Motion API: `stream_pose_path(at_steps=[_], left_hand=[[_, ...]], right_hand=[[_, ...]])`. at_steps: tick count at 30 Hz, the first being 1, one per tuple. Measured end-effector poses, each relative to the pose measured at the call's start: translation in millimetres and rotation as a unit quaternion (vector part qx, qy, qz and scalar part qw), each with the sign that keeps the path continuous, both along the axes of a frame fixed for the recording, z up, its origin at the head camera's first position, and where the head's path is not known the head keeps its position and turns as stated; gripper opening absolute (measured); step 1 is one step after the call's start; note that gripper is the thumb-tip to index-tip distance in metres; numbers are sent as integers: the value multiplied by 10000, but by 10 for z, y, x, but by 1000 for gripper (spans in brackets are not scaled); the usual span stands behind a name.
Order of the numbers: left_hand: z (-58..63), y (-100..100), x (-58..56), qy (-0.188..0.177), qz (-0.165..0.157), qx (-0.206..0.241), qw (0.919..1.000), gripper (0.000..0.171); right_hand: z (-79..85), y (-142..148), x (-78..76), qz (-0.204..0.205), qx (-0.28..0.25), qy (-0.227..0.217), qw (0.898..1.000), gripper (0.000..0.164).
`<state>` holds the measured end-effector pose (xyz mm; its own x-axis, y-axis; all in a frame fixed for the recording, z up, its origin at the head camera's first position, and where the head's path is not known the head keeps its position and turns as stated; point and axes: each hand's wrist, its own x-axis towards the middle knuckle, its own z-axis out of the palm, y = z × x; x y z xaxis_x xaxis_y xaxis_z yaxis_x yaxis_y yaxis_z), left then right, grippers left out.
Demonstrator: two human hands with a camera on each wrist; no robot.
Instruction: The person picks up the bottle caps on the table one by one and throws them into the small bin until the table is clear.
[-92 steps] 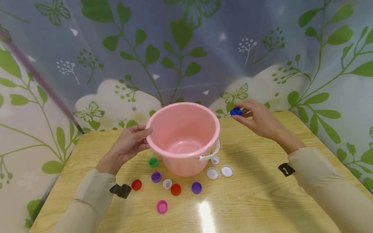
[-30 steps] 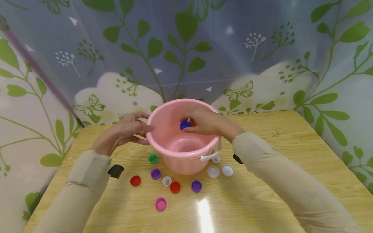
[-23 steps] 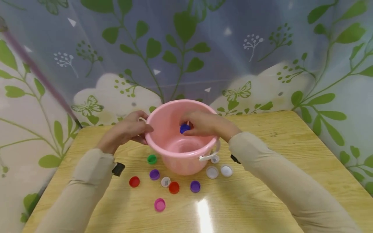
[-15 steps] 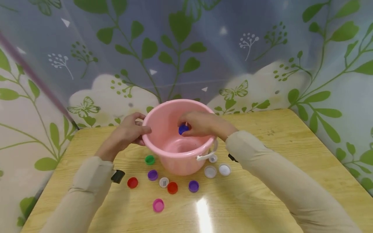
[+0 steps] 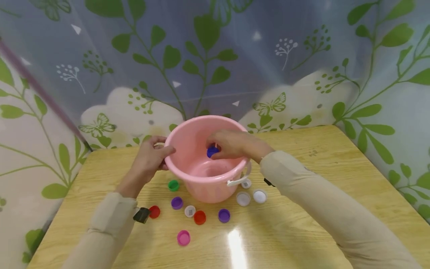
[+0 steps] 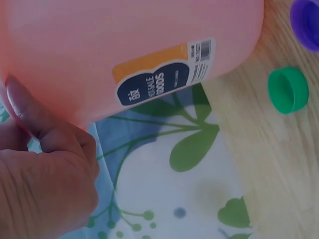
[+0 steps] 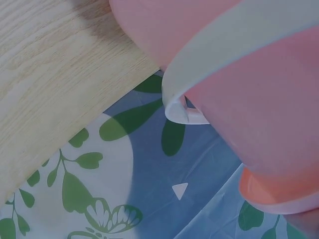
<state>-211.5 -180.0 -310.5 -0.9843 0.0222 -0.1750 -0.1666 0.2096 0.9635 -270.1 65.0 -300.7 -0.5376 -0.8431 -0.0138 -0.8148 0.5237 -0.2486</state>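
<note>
A pink bucket [image 5: 211, 192] stands on the wooden table, its mouth tilted a little towards me. My left hand [image 5: 149, 158] grips its left rim, thumb over the edge and fingers outside; the left wrist view shows that hand [image 6: 55, 169] beside the labelled wall. Reaching in over the right rim, my right hand [image 5: 230, 144] pinches a blue bottle cap [image 5: 212, 151] between thumb and fingers, above the bucket's bottom. In the right wrist view the bucket's outer wall and white handle [image 7: 214, 59] hide most of that hand.
In front of the bucket lie bottle caps: green [image 5: 173, 185], pink [image 5: 183, 238], two purple, two red and a small white one. More white caps [image 5: 243, 198] sit at its right under the handle. A leaf-patterned cloth [image 5: 208, 56] hangs behind the table [image 5: 302, 209].
My right hand has carried the blue cap from the right of the bucket to inside it, then lowered it slightly. My left hand has stayed at the rim, shifting only a little.
</note>
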Motion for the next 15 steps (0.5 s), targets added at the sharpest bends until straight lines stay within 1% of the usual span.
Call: stream_pose_path(at_steps=[4, 9, 12, 15], left_hand=[[-48, 10, 8, -66, 124, 257, 9996, 50], [-81, 12, 14, 5, 309, 565, 9979, 46], [-84, 12, 13, 43, 356, 683, 9970, 44], [-78, 11, 11, 40, 387, 769, 9963, 44]], right_hand=[[-5, -6, 3, -31, 72, -71, 9999, 25], [9, -13, 5, -194, 5, -249, 9995, 30], [19, -7, 5, -334, -154, -334, 9988, 29], [21, 1, -11, -385, -546, -248, 9975, 24]])
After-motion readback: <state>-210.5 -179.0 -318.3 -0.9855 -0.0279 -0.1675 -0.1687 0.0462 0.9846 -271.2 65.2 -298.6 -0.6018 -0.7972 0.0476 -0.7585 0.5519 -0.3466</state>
